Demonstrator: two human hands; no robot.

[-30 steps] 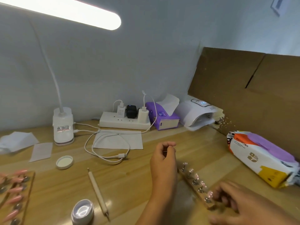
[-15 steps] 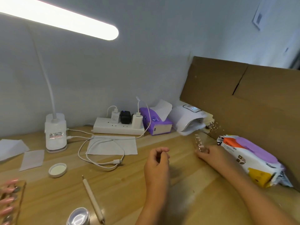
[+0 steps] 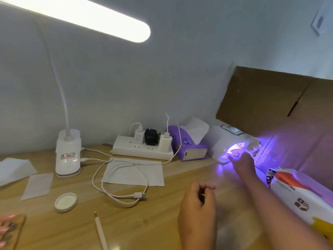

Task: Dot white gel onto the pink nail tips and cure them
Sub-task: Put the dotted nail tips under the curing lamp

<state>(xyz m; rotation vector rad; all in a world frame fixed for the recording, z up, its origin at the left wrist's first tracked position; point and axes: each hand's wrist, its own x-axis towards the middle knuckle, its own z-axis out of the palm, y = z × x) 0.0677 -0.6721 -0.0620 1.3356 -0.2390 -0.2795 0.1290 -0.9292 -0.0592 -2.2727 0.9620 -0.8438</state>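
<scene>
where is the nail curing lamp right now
In the head view, the white curing lamp, glowing violet, sits back right on the wooden table, between the purple tissue box and the brown cardboard sheet, with the right hand at its opening.

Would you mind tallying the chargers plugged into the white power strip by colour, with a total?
White chargers: 2
Black charger: 1
Total on the power strip: 3

curing lamp: white shell, violet glow
nail tips: pink
tissue box: purple
wipes pack: white; orange, purple, yellow patches
table: pale wood grain
</scene>
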